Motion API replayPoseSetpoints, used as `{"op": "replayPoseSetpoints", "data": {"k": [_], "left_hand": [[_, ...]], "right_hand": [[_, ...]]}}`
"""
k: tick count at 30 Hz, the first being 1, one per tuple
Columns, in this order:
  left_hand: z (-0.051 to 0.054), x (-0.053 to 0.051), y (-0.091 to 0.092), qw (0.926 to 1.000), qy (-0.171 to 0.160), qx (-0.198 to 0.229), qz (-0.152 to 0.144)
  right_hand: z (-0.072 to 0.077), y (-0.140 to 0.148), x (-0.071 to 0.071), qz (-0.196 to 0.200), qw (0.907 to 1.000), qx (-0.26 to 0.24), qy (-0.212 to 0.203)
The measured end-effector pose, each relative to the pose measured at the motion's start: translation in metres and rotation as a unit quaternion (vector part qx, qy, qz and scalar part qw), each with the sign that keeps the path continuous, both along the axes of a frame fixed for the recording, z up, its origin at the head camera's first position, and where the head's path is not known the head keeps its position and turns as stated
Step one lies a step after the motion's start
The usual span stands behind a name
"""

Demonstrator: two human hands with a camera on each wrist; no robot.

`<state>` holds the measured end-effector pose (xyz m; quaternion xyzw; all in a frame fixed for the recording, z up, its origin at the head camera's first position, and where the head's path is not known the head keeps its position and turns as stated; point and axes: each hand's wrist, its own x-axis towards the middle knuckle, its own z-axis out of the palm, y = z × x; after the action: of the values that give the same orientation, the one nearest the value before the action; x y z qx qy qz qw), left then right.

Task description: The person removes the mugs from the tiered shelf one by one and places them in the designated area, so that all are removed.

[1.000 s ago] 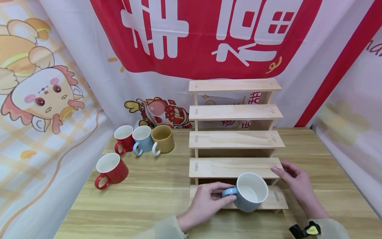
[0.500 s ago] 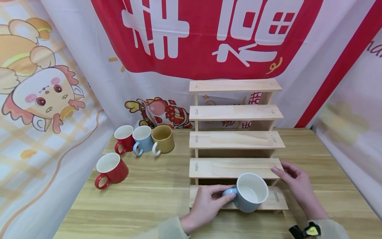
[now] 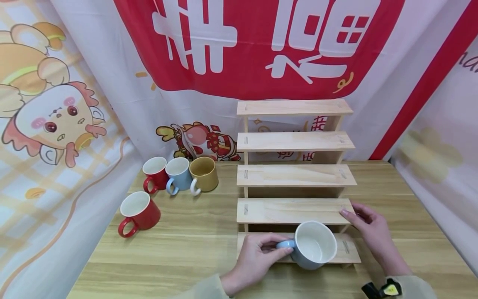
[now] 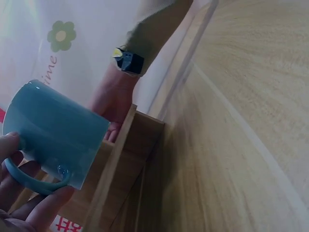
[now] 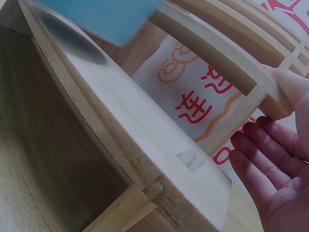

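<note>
My left hand (image 3: 257,253) pinches the handle of a light blue mug (image 3: 313,245) with a white inside. The mug hangs upright over the front edge of the lowest board of a wooden step rack (image 3: 295,211). In the right wrist view, a gap and a shadow show between the blue mug (image 5: 111,19) and that board (image 5: 140,125). At the rack's right end my right hand (image 3: 369,226) grips the second-lowest board, thumb on top and fingers past its end. The left wrist view shows left fingers (image 4: 24,203) around the mug's handle.
To the left on the wooden table (image 3: 179,257) stand a red mug (image 3: 143,214), another red mug (image 3: 157,174), a blue mug (image 3: 179,174) and a mustard mug (image 3: 205,174) with a white handle. Printed cloth (image 3: 194,95) hangs behind and at both sides.
The blue mug and my left hand have shifted slightly toward the front, away from the rack. My right hand stays at the rack's right end.
</note>
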<state>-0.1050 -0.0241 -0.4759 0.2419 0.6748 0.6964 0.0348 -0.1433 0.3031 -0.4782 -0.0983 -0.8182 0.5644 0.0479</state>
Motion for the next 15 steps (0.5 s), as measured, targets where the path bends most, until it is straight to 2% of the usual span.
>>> {"op": "replayPoseSetpoints", "data": {"k": [9,15], "left_hand": [[0.024,0.005,-0.022,0.9999,-0.008,0.009,0.003],[0.035,0.006,-0.036,0.9997,-0.013,0.010,0.016]], "right_hand": [[-0.003,0.001,0.000,0.001,0.9999,-0.012,0.008],[-0.002,0.001,-0.001,0.001,0.9999,-0.011,0.005]]}}
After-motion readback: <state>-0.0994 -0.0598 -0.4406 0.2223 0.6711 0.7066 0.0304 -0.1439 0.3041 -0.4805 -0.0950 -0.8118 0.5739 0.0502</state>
